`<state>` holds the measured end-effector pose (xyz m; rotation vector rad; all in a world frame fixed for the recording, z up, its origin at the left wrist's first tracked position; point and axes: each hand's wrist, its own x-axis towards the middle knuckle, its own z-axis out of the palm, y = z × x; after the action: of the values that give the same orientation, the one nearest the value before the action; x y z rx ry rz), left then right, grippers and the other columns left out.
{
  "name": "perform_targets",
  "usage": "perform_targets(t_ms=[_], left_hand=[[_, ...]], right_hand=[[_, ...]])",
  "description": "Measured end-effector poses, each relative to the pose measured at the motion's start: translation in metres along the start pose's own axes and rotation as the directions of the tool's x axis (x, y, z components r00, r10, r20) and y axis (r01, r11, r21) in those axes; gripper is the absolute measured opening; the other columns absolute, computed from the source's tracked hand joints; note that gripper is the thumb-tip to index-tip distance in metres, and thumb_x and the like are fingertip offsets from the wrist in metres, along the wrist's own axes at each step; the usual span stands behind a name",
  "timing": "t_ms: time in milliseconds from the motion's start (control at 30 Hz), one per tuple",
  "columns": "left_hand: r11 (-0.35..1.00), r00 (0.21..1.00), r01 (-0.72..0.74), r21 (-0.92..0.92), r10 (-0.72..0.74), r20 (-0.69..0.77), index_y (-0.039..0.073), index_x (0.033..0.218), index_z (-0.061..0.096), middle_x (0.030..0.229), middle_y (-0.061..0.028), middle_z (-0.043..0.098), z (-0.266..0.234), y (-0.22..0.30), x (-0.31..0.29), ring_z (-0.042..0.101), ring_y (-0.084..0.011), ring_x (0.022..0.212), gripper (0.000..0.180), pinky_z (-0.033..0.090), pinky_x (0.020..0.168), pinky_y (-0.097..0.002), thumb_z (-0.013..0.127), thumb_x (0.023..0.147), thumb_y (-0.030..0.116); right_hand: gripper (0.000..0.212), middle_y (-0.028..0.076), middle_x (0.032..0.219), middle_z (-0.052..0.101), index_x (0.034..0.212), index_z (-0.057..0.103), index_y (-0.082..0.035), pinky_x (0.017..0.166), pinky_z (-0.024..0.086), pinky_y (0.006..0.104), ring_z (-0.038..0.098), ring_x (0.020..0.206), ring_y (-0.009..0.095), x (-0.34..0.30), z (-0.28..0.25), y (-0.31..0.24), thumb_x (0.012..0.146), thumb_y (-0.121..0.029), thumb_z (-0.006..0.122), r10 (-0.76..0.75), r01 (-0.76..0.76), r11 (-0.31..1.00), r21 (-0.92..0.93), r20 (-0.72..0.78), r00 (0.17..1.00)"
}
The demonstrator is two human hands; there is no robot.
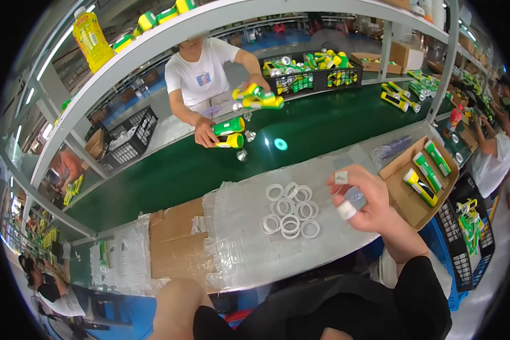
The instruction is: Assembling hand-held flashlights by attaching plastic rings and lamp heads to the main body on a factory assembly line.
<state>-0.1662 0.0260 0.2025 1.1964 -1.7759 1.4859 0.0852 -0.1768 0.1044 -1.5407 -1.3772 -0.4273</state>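
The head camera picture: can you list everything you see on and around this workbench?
white rings: about ten, white, clustered on clear plastic sheet at bench centre
clear plastic sheet: one, transparent, over the near bench
cardboard sheet: one, brown, left of the rings
flashlights: three, green and yellow, in open cardboard box at right
conveyor belt: one, dark green, beyond the bench
black crate: one, full of green and yellow flashlights, far side
co-worker: one, white shirt, across the belt, handling flashlights
yellow bottle: one, top shelf left
right hand: taped fingertips, holding a small clear disc, right of the rings
left hand: not in view
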Motion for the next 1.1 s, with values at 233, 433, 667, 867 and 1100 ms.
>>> perform_targets(t_ms=[233,433,667,867,1100], left_hand=[[0.142,0.468,0.802,0.58,-0.753,-0.462,-0.005,0.106,0.063,0.107,-0.0101,0.066,-0.073,-0.056,-0.174,0.062,-0.0197,0.091,0.021,0.051,0.078,-0.0321,0.065,0.087,0.004],[-0.203,-0.029,0.52,0.83,-0.975,-0.221,0.004,0.132,0.049,0.136,-0.0176,0.049,-0.147,-0.061,-0.332,0.051,-0.0348,0.123,0.07,0.046,0.099,-0.039,0.08,0.07,0.008],[-0.038,-0.288,0.336,0.941,-0.956,0.064,0.006,0.149,0.024,0.15,-0.0159,0.031,-0.171,-0.124,-0.406,0.034,-0.0332,0.138,0.104,0.034,0.11,-0.0451,0.079,0.061,0.007],[-0.031,-0.573,0.253,0.967,-0.81,0.124,0.003,0.131,0.047,0.133,-0.0142,0.046,-0.19,-0.16,-0.433,0.044,-0.0326,0.126,0.089,0.034,0.107,-0.0503,0.082,0.051,0.022],[-0.127,-0.572,0.322,0.938,-0.816,0.086,0.001,0.121,0.052,0.12,-0.0186,0.056,-0.197,-0.141,-0.418,0.051,-0.0342,0.117,0.071,0.044,0.097,-0.0417,0.079,0.058,0.022]], right_hand=[[0.02,0.009,0.099,0.065,0.11,0.058,0.0,0.07,0.051,0.0278,0.063,0.082,0.015,-0.003,0.031,0.116,0.091,-0.003,0.057,0.493,-0.517,0.842,0.155,0.171,0.853],[0.023,0.012,0.1,0.066,0.112,0.059,0.003,0.077,0.051,0.0296,0.064,0.088,0.016,0.033,0.095,0.226,0.096,-0.013,0.055,0.48,-0.501,0.865,0.018,0.258,0.839],[0.077,0.02,0.095,0.067,0.108,0.061,0.01,0.074,0.051,0.0373,0.067,0.083,0.028,0.112,0.189,0.306,0.08,-0.061,0.065,0.756,-0.672,0.653,-0.349,0.253,0.604],[0.066,0.013,0.1,0.068,0.105,0.067,0.001,0.075,0.051,0.0359,0.065,0.09,0.024,0.119,0.233,0.33,0.061,-0.044,0.086,0.656,-0.747,0.648,-0.147,0.607,0.45],[0.049,0.01,0.094,0.066,0.105,0.065,-0.003,0.069,0.049,0.0317,0.063,0.082,0.019,0.112,0.236,0.346,0.065,-0.028,0.081,0.654,-0.863,0.505,0.009,0.649,0.389]])
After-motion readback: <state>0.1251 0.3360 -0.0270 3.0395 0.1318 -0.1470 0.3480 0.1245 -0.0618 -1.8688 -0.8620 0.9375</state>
